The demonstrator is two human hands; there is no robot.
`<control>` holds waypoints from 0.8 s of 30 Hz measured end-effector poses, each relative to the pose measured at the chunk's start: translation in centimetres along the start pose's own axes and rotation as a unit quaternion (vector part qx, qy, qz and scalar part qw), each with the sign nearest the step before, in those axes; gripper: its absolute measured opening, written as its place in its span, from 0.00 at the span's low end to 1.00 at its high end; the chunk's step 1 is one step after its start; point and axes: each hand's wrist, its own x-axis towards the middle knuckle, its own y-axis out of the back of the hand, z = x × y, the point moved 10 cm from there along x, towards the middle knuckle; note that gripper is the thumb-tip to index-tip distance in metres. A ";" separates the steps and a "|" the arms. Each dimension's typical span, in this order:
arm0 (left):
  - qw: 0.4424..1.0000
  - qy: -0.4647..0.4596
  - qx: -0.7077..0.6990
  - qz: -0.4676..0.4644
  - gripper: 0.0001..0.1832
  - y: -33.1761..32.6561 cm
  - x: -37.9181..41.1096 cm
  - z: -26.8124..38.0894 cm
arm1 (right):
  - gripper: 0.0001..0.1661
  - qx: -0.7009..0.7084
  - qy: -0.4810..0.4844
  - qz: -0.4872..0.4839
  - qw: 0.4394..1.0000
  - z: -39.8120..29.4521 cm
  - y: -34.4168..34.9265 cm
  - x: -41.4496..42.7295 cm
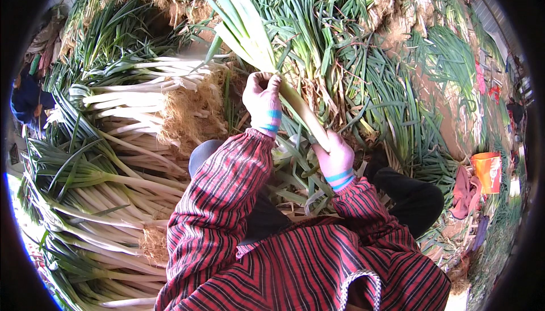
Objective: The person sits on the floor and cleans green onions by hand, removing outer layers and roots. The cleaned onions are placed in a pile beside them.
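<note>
A large Welsh onion (298,102) slants across in front of me, its broad green leaves spreading up to the top edge of the view. My left hand (264,96), in a pale knit glove with a blue-striped cuff, pinches it where the leaves fan out from the stalk. Lower down, my right hand (336,155), gloved the same way, grips the pale stalk close to its bottom end. That end is hidden inside the right hand. Loose green leaves (302,174) lie on the ground beneath both hands, between my bent legs.
Rooted Welsh onions (127,110) are stacked at my left, their brown roots (191,106) facing me. A heap of leafy onions (374,85) spreads ahead and right. An orange bucket (485,172) and a reddish cloth (463,191) lie at far right. A person (27,98) is partly visible at far left.
</note>
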 end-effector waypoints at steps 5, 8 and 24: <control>0.890 -0.262 0.336 -0.162 0.06 -5.2 -3.7 5.3 | 0.20 0.008 -0.071 -0.035 0.997 2.8 -0.2 -0.2; 0.863 -0.185 0.274 -0.382 0.07 -8.2 -6.2 3.8 | 0.18 0.039 -0.084 -0.020 0.995 3.4 0.7 -0.2; 0.873 -0.228 0.281 -0.328 0.14 -7.8 -5.4 4.1 | 0.19 0.094 -0.084 -0.028 0.992 3.4 0.4 0.3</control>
